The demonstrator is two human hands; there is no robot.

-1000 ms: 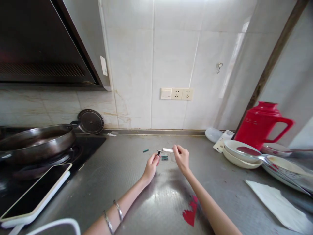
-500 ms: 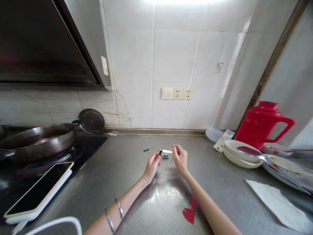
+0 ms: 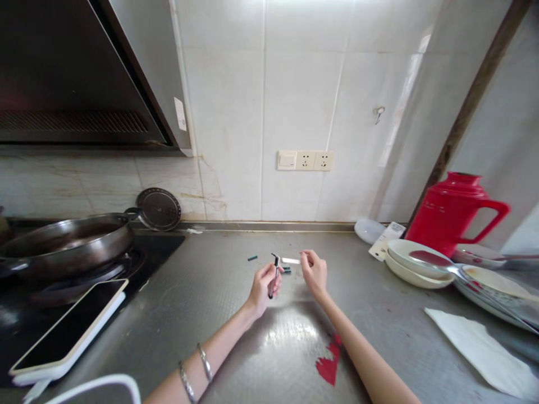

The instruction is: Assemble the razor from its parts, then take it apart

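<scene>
My left hand is closed around a slim black-and-silver stick with a thin, bent dark tip at its top. The stick stands nearly upright between thumb and fingers. To its right, my right hand pinches the end of a short white strip, which points left toward the stick without touching it. Small dark green pieces lie on the counter beside my left fingers, partly hidden. Another dark green piece lies farther left.
A red paper cutout lies by my right forearm. At left are a pan on the stove and a phone with a white cable. Stacked bowls, a red thermos and a white tissue occupy the right.
My left hand has tilted the black stick upright, so more of its length and bent tip shows. My right hand has shifted slightly right with the white strip, away from the stick.
</scene>
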